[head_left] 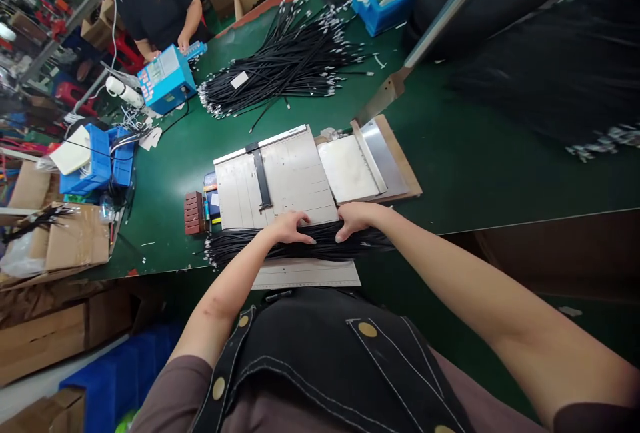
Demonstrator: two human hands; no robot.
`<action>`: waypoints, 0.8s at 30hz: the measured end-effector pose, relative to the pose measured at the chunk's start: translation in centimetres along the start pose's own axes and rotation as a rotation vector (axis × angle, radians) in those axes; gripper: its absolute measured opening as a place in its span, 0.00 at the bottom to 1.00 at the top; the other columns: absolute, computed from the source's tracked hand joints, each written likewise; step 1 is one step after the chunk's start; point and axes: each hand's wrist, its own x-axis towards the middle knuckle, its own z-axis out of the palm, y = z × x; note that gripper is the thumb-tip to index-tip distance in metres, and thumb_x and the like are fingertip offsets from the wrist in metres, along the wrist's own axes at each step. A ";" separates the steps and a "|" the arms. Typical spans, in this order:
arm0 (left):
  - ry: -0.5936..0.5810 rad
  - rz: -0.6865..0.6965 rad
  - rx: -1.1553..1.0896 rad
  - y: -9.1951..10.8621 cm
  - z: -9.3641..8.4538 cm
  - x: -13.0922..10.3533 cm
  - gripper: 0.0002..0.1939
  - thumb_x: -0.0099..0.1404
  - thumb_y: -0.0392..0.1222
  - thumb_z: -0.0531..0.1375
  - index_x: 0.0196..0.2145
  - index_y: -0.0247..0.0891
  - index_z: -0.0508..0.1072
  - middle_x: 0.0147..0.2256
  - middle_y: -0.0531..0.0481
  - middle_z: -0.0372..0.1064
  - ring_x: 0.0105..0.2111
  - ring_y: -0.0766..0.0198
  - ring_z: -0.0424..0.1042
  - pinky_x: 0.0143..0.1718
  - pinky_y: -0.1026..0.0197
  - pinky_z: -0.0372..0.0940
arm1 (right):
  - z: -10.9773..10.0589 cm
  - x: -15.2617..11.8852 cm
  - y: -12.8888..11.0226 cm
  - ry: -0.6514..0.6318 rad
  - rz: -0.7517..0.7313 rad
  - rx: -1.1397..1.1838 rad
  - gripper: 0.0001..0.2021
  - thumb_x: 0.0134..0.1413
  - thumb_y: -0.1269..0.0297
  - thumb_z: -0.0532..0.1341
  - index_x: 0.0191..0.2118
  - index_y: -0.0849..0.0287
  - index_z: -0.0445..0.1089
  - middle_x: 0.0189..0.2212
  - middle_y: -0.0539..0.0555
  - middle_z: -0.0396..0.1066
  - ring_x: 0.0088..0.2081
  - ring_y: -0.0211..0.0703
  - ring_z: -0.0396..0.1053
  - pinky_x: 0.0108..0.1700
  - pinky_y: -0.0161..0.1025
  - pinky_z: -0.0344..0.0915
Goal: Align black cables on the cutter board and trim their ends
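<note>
A long bundle of black cables (323, 241) with pale ends at the left lies sideways along the near edge of a flat white cutting board (285, 173). My left hand (290, 227) rests over the bundle's middle, thumb on top and index finger toward the board, curled on the cables. Close by on the right, my right hand (354, 218) grips the same bundle from above, its thumb pointing down; its other fingers are partly hidden. A black bar (261, 178) lies across the board. Below the bundle a white ruled strip (307, 275) shows.
Right of the board stands a cutter base (350, 166) with a raised long blade arm (430, 33). Behind are a cable pile (280, 63), a blue machine (167, 79) and a person (160, 6) working there. More black cables (550, 66) lie right; a brown block (193, 213) sits left.
</note>
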 end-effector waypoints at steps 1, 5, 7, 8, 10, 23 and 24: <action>0.007 0.005 0.015 0.3 -0.2 0.3 0.35 0.53 0.59 0.71 0.55 0.42 0.72 0.49 0.45 0.70 0.49 0.55 0.72 0.53 0.56 0.66 | -0.4 -0.1 -0.3 -0.013 -0.008 -0.008 0.20 0.37 0.50 0.71 0.34 0.62 0.78 0.32 0.59 0.77 0.37 0.54 0.74 0.36 0.42 0.64; -0.020 0.060 0.070 2.7 -1.2 1.5 0.37 0.51 0.61 0.71 0.55 0.42 0.73 0.56 0.43 0.66 0.54 0.51 0.70 0.56 0.57 0.64 | -2.3 -1.0 -1.0 -0.010 -0.057 -0.041 0.15 0.41 0.57 0.69 0.35 0.60 0.79 0.28 0.56 0.75 0.34 0.52 0.73 0.35 0.41 0.62; -0.133 0.029 0.051 3.9 -1.8 1.9 0.30 0.56 0.56 0.69 0.52 0.39 0.75 0.49 0.45 0.73 0.48 0.53 0.73 0.49 0.59 0.66 | -3.0 -1.9 -1.4 0.010 -0.070 -0.088 0.15 0.42 0.59 0.68 0.39 0.59 0.78 0.31 0.56 0.76 0.35 0.51 0.74 0.35 0.41 0.63; -0.178 -0.002 0.040 4.4 -2.2 1.9 0.25 0.58 0.54 0.67 0.50 0.39 0.76 0.45 0.47 0.75 0.45 0.55 0.75 0.46 0.60 0.67 | -3.1 -2.4 -1.6 0.024 -0.068 -0.114 0.16 0.43 0.61 0.67 0.41 0.59 0.78 0.33 0.57 0.77 0.36 0.51 0.74 0.36 0.41 0.64; -0.213 -0.060 0.024 5.0 -2.9 2.0 0.18 0.60 0.49 0.65 0.46 0.39 0.77 0.39 0.50 0.77 0.40 0.57 0.76 0.41 0.61 0.67 | -2.7 -3.3 -2.2 0.083 -0.043 -0.164 0.19 0.44 0.64 0.67 0.45 0.60 0.76 0.38 0.61 0.77 0.40 0.55 0.74 0.42 0.45 0.65; -0.348 -0.026 -0.586 2.2 -6.1 2.1 0.10 0.49 0.42 0.71 0.27 0.37 0.77 0.25 0.54 0.76 0.30 0.64 0.76 0.41 0.60 0.69 | 4.9 -4.9 -1.2 1.158 -0.048 0.216 0.22 0.59 0.54 0.58 0.54 0.62 0.69 0.53 0.66 0.70 0.56 0.59 0.66 0.58 0.53 0.59; -0.365 -0.011 -0.624 2.0 -6.2 2.1 0.11 0.48 0.42 0.72 0.27 0.36 0.77 0.25 0.53 0.77 0.29 0.65 0.76 0.41 0.60 0.69 | 5.1 -5.5 -1.1 1.149 0.021 0.385 0.20 0.59 0.51 0.57 0.49 0.60 0.71 0.46 0.64 0.74 0.49 0.56 0.69 0.53 0.49 0.63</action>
